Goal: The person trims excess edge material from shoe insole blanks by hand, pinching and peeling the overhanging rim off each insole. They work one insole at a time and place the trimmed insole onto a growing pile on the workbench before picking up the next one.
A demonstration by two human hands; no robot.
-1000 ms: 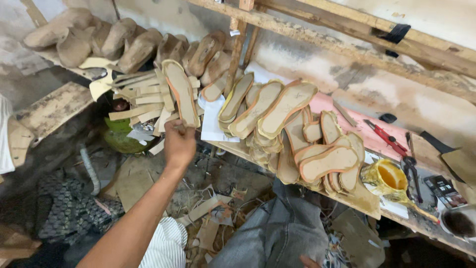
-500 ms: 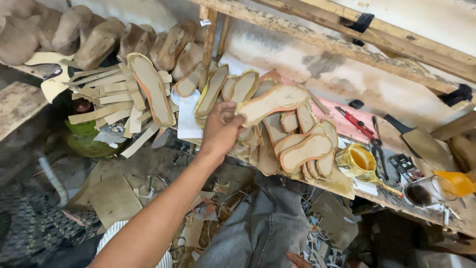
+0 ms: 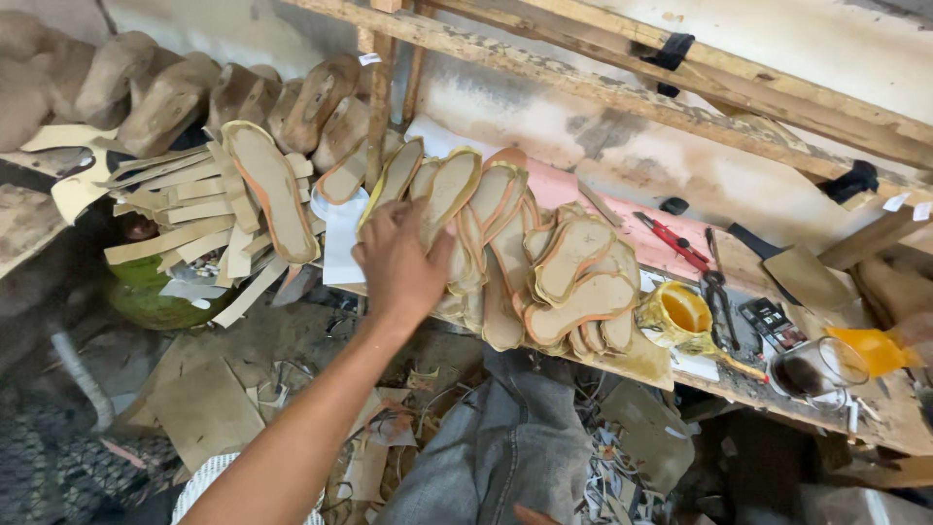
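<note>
Head view, looking down at a wooden workbench (image 3: pixel 680 365).

Left hand (image 3: pixel 398 262): extended fwd from lower left, back of hand up, resting on a stack of tan shoe insoles (image 3: pixel 457 209) at bench centre. Fingers (image 3: pixel 408 216) lie loosely together, curled over the near edge of the stack; thumb (image 3: pixel 439 255) is set apart to the right and presses the side of one insole. Grip is probably a light clasp on that insole, but fingertips are hidden under the hand, so contact cannot be confirmed. Right hand: not in view.

Insole stack position: leaning on edge, fanned, approx. mid-bench, just right of a vertical wooden post (image 3: pixel 379 107).

Adjacent items:
- Second insole pile (image 3: pixel 578 282), right of hand, lying flatter, overlapping.
- Single large insole (image 3: pixel 270 190), left of hand, on top of cut cardboard strips (image 3: pixel 185 209).
- White paper sheet (image 3: pixel 342 243), touching the hand's left side.
- Wooden shoe lasts (image 3: pixel 175 92), row at upper left, behind the strips.
- Green bowl (image 3: pixel 155 297), below the strips, at bench edge.
- Yellow glue cup (image 3: pixel 680 316), just right of second pile.
- Red-handled cutter (image 3: pixel 673 241) and pliers (image 3: pixel 717 292), behind and right of cup.
- Glass cup (image 3: pixel 814 367), far right, near bench edge.

Below bench: person's knee in grey denim (image 3: pixel 505 442); floor covered w/ offcuts (image 3: pixel 389 428).
</note>
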